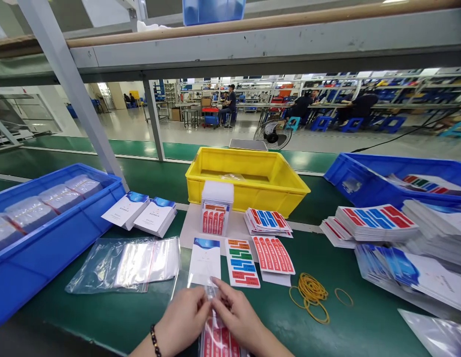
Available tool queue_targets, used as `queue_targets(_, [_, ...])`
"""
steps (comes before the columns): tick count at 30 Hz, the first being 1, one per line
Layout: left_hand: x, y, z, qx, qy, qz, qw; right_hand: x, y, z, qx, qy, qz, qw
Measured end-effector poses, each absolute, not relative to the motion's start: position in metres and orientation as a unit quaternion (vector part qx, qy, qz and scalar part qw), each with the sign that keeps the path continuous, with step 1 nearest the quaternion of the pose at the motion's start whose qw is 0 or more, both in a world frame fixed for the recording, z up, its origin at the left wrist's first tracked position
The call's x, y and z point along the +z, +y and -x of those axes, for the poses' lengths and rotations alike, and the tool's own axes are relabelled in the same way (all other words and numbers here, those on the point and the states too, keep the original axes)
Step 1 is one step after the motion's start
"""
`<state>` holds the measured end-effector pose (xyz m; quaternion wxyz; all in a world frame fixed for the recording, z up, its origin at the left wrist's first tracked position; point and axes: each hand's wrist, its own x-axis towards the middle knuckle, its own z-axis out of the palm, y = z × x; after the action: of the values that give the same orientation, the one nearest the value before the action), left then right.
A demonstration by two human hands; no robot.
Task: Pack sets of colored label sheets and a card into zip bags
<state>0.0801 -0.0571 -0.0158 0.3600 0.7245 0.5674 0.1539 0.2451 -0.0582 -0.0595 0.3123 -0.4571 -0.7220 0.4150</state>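
Observation:
Both hands meet at the front edge of the table over a clear plastic bag (pixel 220 342) with red printed label sheets inside. With closed fingers, my left hand (pixel 186 315) pinches the top of the bag. Opposite it, my right hand (pixel 238 313) grips the same end, its index finger stretched forward. The fingers partly hide the bag's opening. Just beyond lies a white and blue booklet (pixel 205 259). To its right are a sheet of coloured labels (pixel 242 263) and red label sheets (pixel 273 255). A stack of filled bags (pixel 216 210) stands behind.
A blue bin (pixel 59 228) with banded bundles stands left, near booklet stacks (pixel 156 216) and empty clear bags (pixel 148 263). A yellow bin (pixel 249 196) is at the back. Rubber bands (pixel 311 292), label stacks (pixel 377 223) and another blue bin (pixel 368 186) lie right.

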Motion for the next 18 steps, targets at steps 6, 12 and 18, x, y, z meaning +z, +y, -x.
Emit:
queue_targets(6, [-0.030, -0.057, -0.098, 0.275, 0.532, -0.634, 0.489, -0.073, -0.067, -0.247, 0.167, -0.839, 0.446, 0.264])
queue_targets(12, [-0.040, -0.052, -0.103, 0.328, 0.545, -0.540, 0.550, -0.055, -0.067, -0.245, 0.250, -0.809, 0.447, 0.289])
queue_targets(18, [-0.044, -0.054, -0.104, 0.308, 0.542, -0.593, 0.510, -0.047, -0.061, -0.247, 0.344, -0.741, 0.507, 0.275])
